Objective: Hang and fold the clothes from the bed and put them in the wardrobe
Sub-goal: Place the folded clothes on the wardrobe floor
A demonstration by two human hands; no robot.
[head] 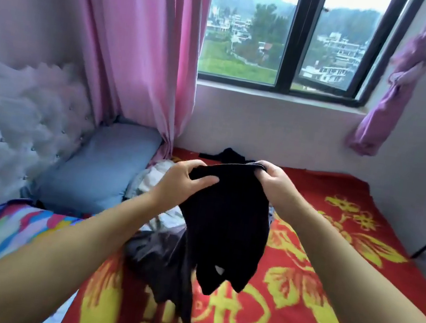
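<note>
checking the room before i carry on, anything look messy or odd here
The purple curtain right of the window is twisted into a knot, not hanging straight. Loose clothes lie heaped on the red blanket.

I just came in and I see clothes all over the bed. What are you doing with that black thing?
A person is sorting clothes on the bed. Both hands hold up a black garment by its top edge: the left hand grips one corner, the right hand the other, and the rest hangs down. More clothes still lie in a pile on the red and yellow blanket underneath, waiting their turn.
</note>
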